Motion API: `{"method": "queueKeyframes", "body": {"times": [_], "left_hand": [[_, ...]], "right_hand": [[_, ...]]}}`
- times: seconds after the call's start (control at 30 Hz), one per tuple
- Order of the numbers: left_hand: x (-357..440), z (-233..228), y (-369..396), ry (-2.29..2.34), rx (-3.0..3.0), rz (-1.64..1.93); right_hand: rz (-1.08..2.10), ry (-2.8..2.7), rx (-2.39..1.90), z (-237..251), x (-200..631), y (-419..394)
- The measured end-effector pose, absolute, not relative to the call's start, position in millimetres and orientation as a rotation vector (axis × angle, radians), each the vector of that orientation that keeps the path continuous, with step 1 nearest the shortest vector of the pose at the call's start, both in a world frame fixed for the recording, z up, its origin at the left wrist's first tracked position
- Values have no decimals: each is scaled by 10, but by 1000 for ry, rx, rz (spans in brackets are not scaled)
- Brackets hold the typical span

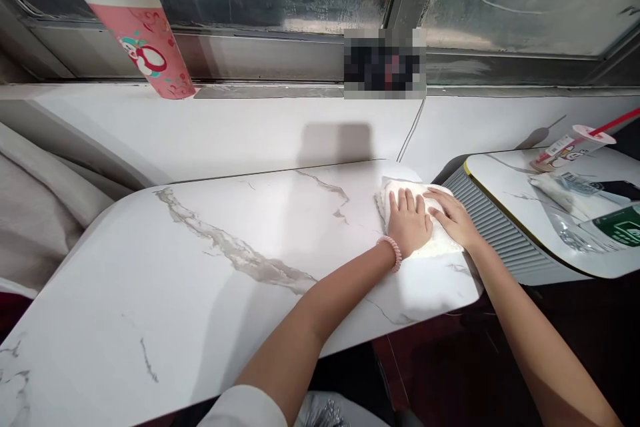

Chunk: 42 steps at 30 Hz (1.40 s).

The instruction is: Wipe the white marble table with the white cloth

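Far left, on the window ledge, one pink paper cup (137, 30) with a red straw stands tilted in the wide view. Below it, one white marble-patterned table (200, 293) runs toward the right. Near that table's far right corner lies one white cloth (400, 188), folded and flat. The left hand (409, 221), wearing a pink bead bracelet (391, 252), presses palm-down on the cloth with fingers extended, not clenched; the right hand (453, 213) lies flat beside it, likewise grasping nothing. The cloth appears soft, light and limp, likely to bunch or slide on the smooth surface; it is best controlled by flat pressure or pinched at an edge. Far right, a second table (505, 177) bears one lidded cup (570, 147) with a red straw.
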<state>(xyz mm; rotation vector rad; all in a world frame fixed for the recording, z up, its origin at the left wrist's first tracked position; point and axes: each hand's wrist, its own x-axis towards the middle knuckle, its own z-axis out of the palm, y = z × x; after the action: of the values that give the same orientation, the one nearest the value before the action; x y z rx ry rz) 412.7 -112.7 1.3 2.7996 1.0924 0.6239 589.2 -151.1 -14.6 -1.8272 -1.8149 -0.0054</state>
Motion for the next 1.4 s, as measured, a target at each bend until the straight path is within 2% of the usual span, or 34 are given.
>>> {"method": "queueKeyframes", "body": {"times": [0.37,0.57,0.77,1.0,1.4], "left_hand": [[3492,18,-1894,1077,2811,594],[3014,10,-1961,1108,2848,577],[2941,-27,-1882,1153,2872,537],[3111,-39,-1438,1203,2840,517],[3311,-30,-125,1367,2681,522]], "right_hand": [[-39,-1911,-1848,-71,5174,-2312],[-15,-1927,-1843,-44,4651,-2334],[8,-1948,-1841,-19,4550,-2179],[-15,-1925,-1836,-39,4688,-1734],[-34,-1909,-1749,-72,4833,-283]]}}
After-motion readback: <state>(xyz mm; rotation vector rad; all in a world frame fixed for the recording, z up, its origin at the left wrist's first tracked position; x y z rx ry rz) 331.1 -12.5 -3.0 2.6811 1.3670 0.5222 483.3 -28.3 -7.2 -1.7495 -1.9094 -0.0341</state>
